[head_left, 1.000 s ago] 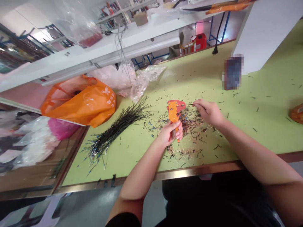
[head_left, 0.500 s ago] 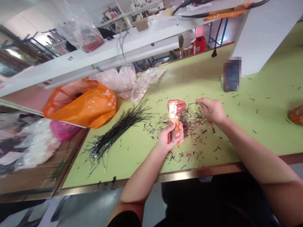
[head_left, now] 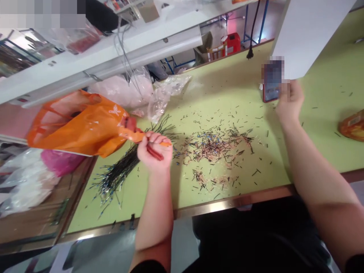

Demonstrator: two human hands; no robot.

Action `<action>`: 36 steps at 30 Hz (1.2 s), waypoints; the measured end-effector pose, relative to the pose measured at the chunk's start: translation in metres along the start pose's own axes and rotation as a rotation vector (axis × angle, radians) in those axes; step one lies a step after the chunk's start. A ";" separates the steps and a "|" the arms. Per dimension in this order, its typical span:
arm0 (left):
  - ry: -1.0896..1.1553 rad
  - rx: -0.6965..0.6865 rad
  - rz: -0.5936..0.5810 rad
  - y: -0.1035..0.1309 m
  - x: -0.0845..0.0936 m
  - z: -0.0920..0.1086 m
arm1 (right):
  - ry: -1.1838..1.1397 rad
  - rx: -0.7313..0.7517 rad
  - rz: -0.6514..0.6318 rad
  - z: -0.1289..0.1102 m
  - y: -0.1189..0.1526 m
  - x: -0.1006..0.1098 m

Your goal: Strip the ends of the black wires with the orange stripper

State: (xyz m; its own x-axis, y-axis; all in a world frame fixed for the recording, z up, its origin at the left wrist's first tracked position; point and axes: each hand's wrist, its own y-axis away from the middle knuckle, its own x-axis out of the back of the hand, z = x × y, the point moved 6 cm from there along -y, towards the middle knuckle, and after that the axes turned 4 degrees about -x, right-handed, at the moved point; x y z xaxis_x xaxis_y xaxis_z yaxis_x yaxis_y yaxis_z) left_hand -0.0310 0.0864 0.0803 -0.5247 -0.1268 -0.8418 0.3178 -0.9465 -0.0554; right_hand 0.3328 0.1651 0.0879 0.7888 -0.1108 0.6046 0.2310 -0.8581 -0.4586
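Observation:
My left hand (head_left: 156, 151) is wrapped round the handles of an orange and red wire stripper (head_left: 132, 132), whose blurred head overlaps the orange bag (head_left: 96, 123). Under and beside it lies a bundle of black wires (head_left: 122, 167) with blue and metal ends. Over at the right, my right hand (head_left: 290, 100) is at the edge of a phone (head_left: 272, 85) that leans upright by a white post. Its fingertips are pixelated, so their grip cannot be made out. Black wire offcuts (head_left: 212, 146) and copper strands are scattered on the green table (head_left: 176, 189).
Clear plastic bags (head_left: 167, 94) lie behind the wires. A white shelf (head_left: 108, 60) crosses the back left, with a white post (head_left: 309, 38) at the right. An orange package (head_left: 352, 126) sits at the right edge. A black plug (head_left: 250, 53) hangs at the back.
My left hand has moved left with the wire stripper, from the offcuts to the orange bag. My right hand has moved up and right to the phone; the thin black wire it held is no longer visible.

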 end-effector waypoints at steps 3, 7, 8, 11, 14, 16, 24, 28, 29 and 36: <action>-0.137 0.246 -0.024 0.005 0.007 -0.039 | -0.017 -0.009 0.002 -0.002 -0.001 -0.007; -0.247 0.509 -0.283 0.035 0.000 -0.093 | -0.058 -0.007 0.028 -0.012 0.006 -0.043; -0.255 0.552 -0.351 0.042 -0.002 -0.100 | -0.071 0.003 0.037 -0.015 0.009 -0.051; -0.269 0.646 -0.496 0.058 -0.004 -0.110 | -0.107 0.065 0.050 -0.020 0.014 -0.065; -0.266 0.690 -0.545 0.063 -0.002 -0.113 | -0.122 0.111 0.053 -0.023 0.016 -0.066; -0.255 0.702 -0.551 0.062 0.000 -0.114 | -0.128 0.108 0.076 -0.024 0.016 -0.062; -0.281 0.753 -0.605 0.066 -0.001 -0.116 | -0.075 0.116 0.067 -0.030 0.016 -0.059; -0.301 0.760 -0.610 0.070 -0.001 -0.118 | -0.022 0.135 0.075 -0.032 0.016 -0.060; -0.301 0.756 -0.603 0.070 -0.001 -0.119 | -0.003 0.147 0.078 -0.033 0.017 -0.061; -0.299 0.720 -0.522 0.065 -0.004 -0.117 | 0.146 0.205 0.111 -0.034 0.017 -0.061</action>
State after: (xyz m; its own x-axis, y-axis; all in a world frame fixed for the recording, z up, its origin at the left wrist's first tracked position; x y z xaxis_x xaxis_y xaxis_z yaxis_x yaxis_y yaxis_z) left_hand 0.0842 0.0603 0.0170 -0.6763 0.3892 -0.6255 -0.5276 -0.8484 0.0425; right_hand 0.2694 0.1403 0.0653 0.7289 -0.2825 0.6236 0.2700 -0.7185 -0.6410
